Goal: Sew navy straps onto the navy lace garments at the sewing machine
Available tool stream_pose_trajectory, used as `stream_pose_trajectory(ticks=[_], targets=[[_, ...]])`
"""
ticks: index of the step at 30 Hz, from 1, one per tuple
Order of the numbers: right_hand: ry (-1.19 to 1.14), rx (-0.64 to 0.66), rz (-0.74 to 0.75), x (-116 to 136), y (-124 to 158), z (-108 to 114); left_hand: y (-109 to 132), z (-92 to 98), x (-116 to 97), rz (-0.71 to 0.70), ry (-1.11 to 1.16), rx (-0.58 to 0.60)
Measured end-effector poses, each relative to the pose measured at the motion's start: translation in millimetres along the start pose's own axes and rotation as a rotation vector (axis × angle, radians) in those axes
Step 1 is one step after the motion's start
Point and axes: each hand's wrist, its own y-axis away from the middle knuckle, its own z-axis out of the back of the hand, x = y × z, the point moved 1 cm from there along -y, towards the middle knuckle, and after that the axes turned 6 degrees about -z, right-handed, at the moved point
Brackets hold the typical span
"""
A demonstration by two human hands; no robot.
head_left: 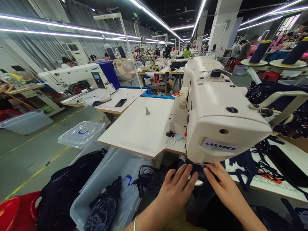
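Observation:
A white JUKI sewing machine (226, 118) stands right in front of me. Dark navy garment fabric (201, 170) lies beneath its head, partly hidden by my hands. My left hand (176, 189) rests on the fabric left of the needle area, fingers stretched and apart. From the other side, my right hand (220, 179) grips the fabric's edge between thumb and fingers; the fingertips are partly covered by the machine head. A pale curved plate (199, 183) shows between the hands. Navy straps and cloth (154, 178) hang left of my left hand.
A white table (134, 128) extends left, with a small grey tool (147, 111) on it. Below stands a clear plastic bin (84, 200) with navy garments. A black phone (286, 163) and navy straps (245, 170) lie at right. A red stool (21, 208) is at lower left.

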Motion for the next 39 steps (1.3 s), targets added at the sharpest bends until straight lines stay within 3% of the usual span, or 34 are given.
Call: stream_pose_trajectory(ticks=[6, 12, 31, 39], targets=[[0.024, 0.039, -0.083, 1, -5, 0, -5, -3.2, -4, 0.038, -0.024, -0.022], [0.082, 0.09, -0.067, 2, -8, 5, -5, -3.1, -7, 0.055, -0.033, -0.016], [0.155, 0.038, -0.023, -7, -12, 4, -2, -6.7, -10, 0.064, -0.015, 0.02], [0.159, 0.057, -0.07, -9, -10, 3, -4, -5.1, -8, 0.056, -0.037, 0.023]])
